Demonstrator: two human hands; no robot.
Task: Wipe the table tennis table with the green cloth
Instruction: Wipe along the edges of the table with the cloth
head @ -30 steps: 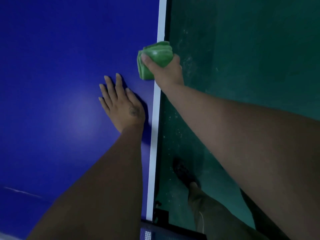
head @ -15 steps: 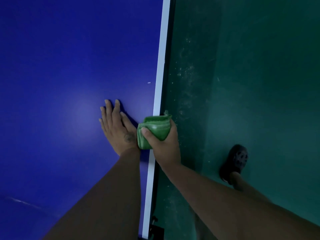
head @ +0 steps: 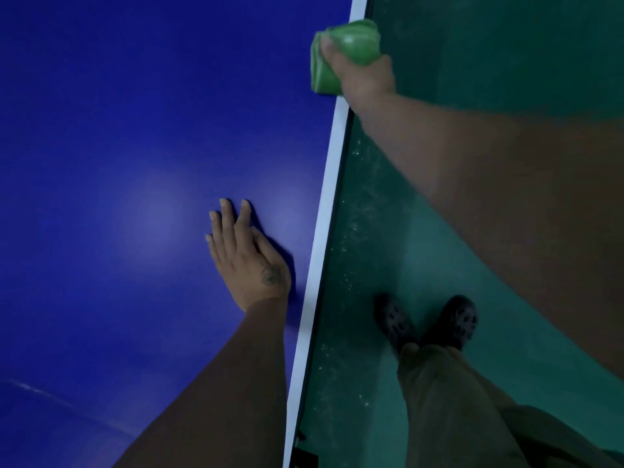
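The blue table tennis table [head: 128, 136] fills the left of the head view, with a white line [head: 324, 224] along its right edge. My right hand [head: 363, 79] grips the folded green cloth [head: 341, 55] and holds it against that edge far ahead, near the top of the view. My left hand [head: 244, 258] lies flat on the blue surface close to the edge, fingers straight and together, well behind the cloth.
To the right of the table lies a dark green floor [head: 506, 62] speckled with pale dust near the table edge. My two feet in dark perforated clogs [head: 429, 320] stand on it beside the table.
My right hand has slid the cloth along the table edge from beside my left hand to far ahead. My left hand stays flat on the table. Both feet now show.
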